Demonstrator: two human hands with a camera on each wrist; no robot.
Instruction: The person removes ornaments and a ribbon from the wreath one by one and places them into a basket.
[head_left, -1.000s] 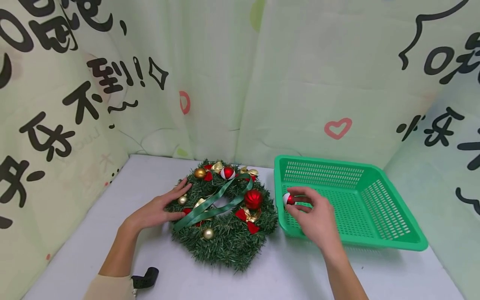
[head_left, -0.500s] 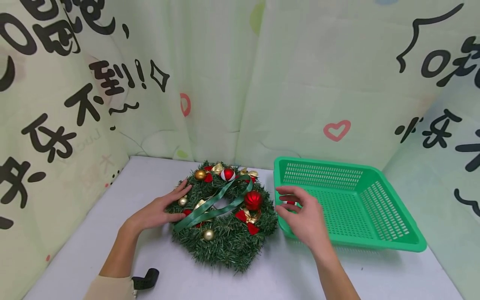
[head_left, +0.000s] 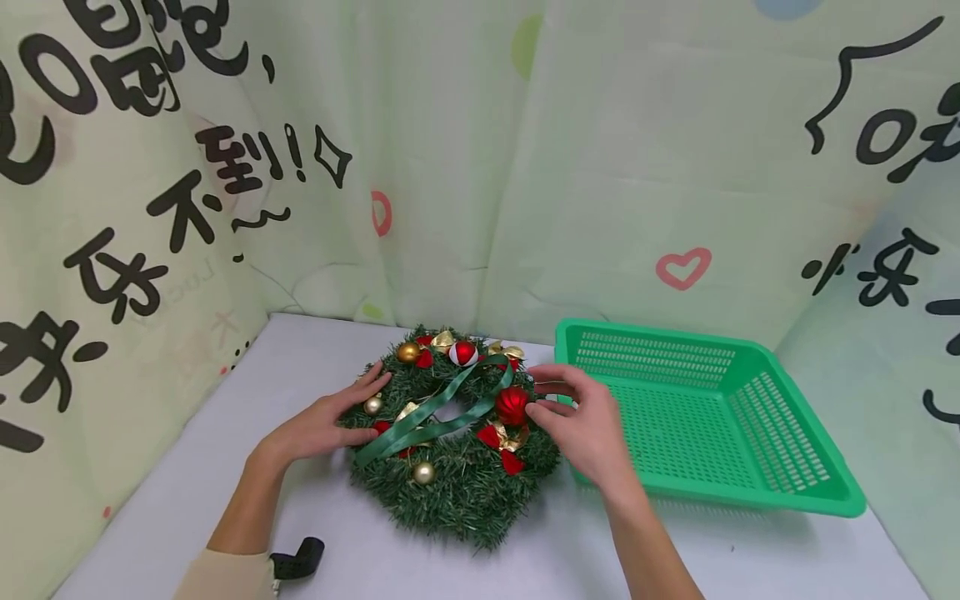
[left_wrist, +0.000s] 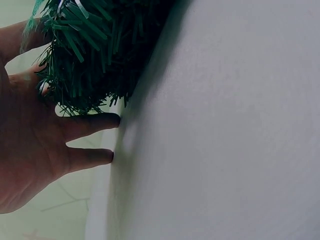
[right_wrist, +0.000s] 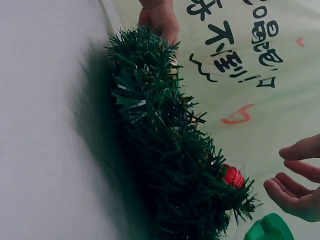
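Note:
A green wreath [head_left: 457,492] with baubles, bows and a green ribbon [head_left: 420,425] lies on the table. My left hand [head_left: 322,425] rests on its left side, fingers spread; in the left wrist view, two straight fingers [left_wrist: 92,125] reach down beside the greenery to the tabletop. At the wreath's right side is my right hand [head_left: 585,421], its fingers loosely bent and parted from the thumb. Its fingertips are right at the shiny red bauble [head_left: 512,407]. In the right wrist view, nothing shows between these fingers [right_wrist: 287,192], and the red bauble [right_wrist: 233,176] sits apart from them.
A green plastic basket [head_left: 750,500] stands right of the wreath; its left part is behind my right hand. A black curved object [head_left: 300,558] lies by the left sleeve [head_left: 228,577]. A printed curtain [head_left: 600,167] encloses the table [head_left: 450,575].
My right hand has moved left from the basket to the red bauble. The red-and-white ball it pinched over the basket has left its fingers and is out of sight. My left hand stays put.

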